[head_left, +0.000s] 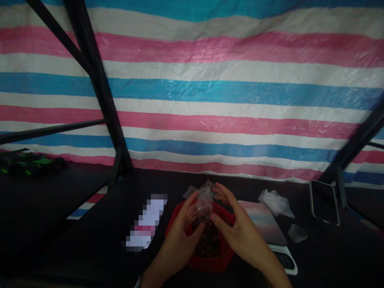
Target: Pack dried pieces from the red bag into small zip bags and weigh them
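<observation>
A small clear plastic bag (204, 202) is between my two hands, above a red container (210, 265) that holds many small dark brownish pieces (208, 245). My left hand (187, 226) grips the bag's left side with curled fingers, the thumb at its lower edge. From the other side, my right hand (232, 222) holds the bag, its thumb at the lower corner and its fingers arched above. What the bag contains is too dim to tell. More clear plastic (189, 192) shows behind my hands, at the container's far rim.
To the right, a kitchen scale (286, 258) has a shiny flat platform (262, 220). Beyond are clear bags (276, 203), a small clear cup (297, 233) and a phone (324, 203). A blurred-out white packet (147, 224) lies left. Black frame bars (99, 84) stand before striped sheeting (225, 92).
</observation>
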`<state>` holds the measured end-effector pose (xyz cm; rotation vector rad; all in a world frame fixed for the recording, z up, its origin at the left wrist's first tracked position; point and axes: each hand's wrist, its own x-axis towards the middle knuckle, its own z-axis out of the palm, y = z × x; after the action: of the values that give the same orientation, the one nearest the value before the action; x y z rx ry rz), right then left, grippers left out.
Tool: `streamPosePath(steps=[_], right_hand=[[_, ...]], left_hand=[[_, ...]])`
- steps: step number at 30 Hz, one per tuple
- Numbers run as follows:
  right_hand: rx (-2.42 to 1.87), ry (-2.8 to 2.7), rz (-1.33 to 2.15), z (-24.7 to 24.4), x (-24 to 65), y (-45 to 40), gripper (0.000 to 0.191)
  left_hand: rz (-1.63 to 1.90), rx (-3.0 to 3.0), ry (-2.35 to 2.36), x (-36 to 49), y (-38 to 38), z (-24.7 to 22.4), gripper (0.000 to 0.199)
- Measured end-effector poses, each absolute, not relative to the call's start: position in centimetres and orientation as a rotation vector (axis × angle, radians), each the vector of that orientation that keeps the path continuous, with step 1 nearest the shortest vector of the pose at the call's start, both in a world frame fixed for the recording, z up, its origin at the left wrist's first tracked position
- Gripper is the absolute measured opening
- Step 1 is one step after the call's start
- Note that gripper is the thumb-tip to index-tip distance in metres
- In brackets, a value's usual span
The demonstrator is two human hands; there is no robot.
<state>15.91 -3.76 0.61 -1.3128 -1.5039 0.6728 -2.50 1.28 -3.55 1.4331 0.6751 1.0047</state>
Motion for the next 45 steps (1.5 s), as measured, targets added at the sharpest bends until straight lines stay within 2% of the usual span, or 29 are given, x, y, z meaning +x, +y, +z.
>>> streamPosePath(steps=[2,8,17,22,28,32,35,39,41,45], right_hand=[[-1.291,-1.463,0.668,0.5,15.8,-3.5,0.065],[-1.259,-1.398,0.722,1.2,14.6,-3.4,0.024],[-1.241,-1.480,0.622,2.0,14.3,-4.1,0.010],[-1.329,-1.336,0.411,1.8,15.3,-3.5,0.026],[-1.321,-1.314,0.480,1.5,15.5,-3.4,0.031],[-1.339,-1.339,0.505,1.2,14.7,-3.4,0.032],[-1.400,-1.318,0.399,1.4,15.5,-3.3,0.034],[-1.615,-1.245,0.139,2.1,22.7,-3.0,0.038],[-1.855,-1.169,0.028,2.3,28.4,-2.8,0.040],[-2.237,-1.118,-0.030,2.1,37.4,-2.4,0.030]], left_hand=[[1.015,1.358,0.606,-2.6,1.2,-3.6,0.077],[0.956,1.381,0.589,-2.8,1.2,-3.7,0.062],[0.961,1.573,0.734,-2.9,1.1,-4.2,0.056],[0.948,1.584,0.745,-3.3,1.3,-3.8,0.051],[1.039,1.632,0.887,-3.6,1.3,-3.8,0.052],[1.078,1.705,0.910,-2.8,1.5,-3.0,0.032],[1.116,1.681,0.885,-2.4,1.7,-2.6,0.029],[1.210,1.642,0.956,-2.9,2.1,-2.8,0.028],[1.232,1.631,0.979,-3.3,2.3,-3.1,0.028],[1.232,1.637,0.996,-4.0,2.6,-3.3,0.028]])
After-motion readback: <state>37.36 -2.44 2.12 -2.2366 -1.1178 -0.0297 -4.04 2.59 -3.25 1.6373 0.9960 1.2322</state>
